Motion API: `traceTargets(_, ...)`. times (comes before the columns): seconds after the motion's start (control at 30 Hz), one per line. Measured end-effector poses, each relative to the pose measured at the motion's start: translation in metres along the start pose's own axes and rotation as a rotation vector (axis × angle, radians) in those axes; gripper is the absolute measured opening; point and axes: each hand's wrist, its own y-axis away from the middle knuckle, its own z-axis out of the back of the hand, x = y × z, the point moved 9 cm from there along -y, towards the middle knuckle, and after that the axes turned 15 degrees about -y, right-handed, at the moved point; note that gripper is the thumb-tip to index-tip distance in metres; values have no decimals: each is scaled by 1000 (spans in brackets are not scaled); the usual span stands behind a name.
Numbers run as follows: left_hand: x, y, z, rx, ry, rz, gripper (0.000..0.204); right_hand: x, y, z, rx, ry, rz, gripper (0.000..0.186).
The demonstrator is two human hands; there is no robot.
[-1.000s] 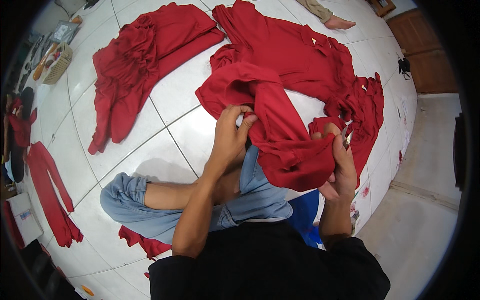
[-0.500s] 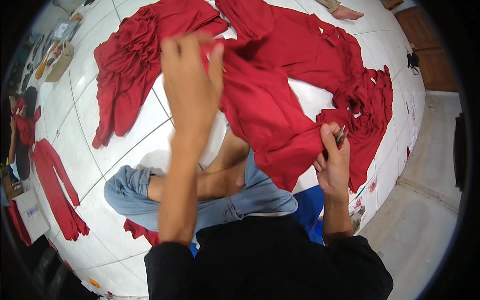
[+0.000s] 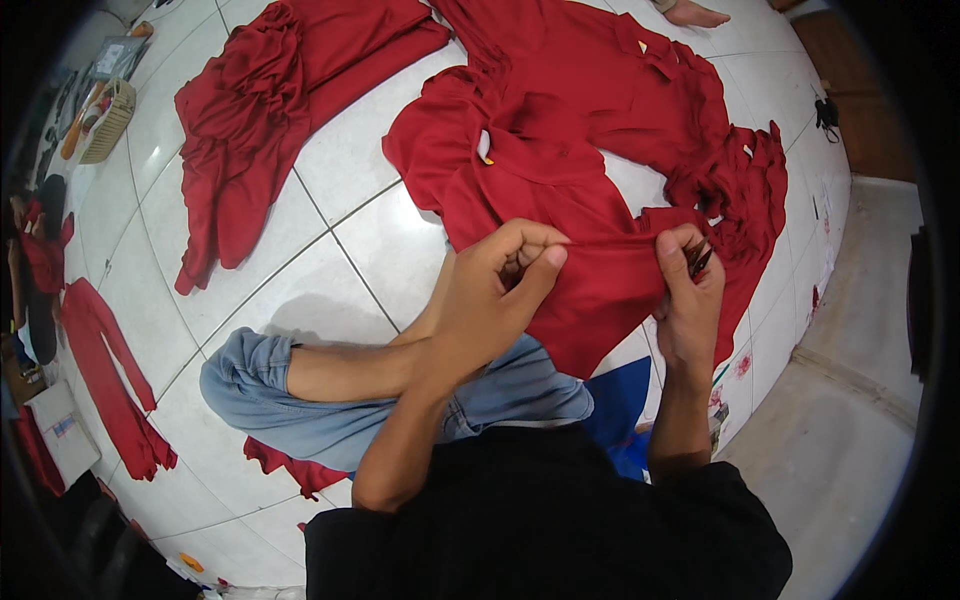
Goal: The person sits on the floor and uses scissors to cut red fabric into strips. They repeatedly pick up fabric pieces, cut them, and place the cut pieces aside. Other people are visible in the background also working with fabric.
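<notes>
In front of me a red garment [image 3: 590, 310] is stretched between my hands. My left hand [image 3: 510, 285] pinches its folded edge with curled fingers. My right hand [image 3: 685, 290] grips that same edge a little to the right, along with small dark metal snips or scissors [image 3: 700, 258] held in its fingers. Behind them lie more rumpled red garments [image 3: 640, 90] on the white tiles. I sit cross-legged in rolled-up jeans [image 3: 245, 385], with blue cloth [image 3: 618, 408] beside me on the right.
Red garments lie left [image 3: 250, 130] and far left [image 3: 105, 370]. A basket [image 3: 108, 125] stands upper left. A person's foot [image 3: 695, 14] shows at the top, another person [image 3: 40, 260] at the left edge. A wooden door [image 3: 858, 115] is upper right.
My left hand swung up with the fabric, then came down to the garment's edge beside my right hand. The cloth now lies flatter, pulled taut between both hands.
</notes>
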Motion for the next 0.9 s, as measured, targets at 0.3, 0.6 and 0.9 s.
traceTargets(0.3,-14,22,20,49,-12,-23,17,10,-5,-45,310,708,172,17)
traceTargets(0.6,-20,24,21,-57,12,-62,21,53,49,-88,272,864,518,41)
traceTargets(0.9,-24,26,23,-74,-4,-135,22,47,63,-101,355,881,629,35)
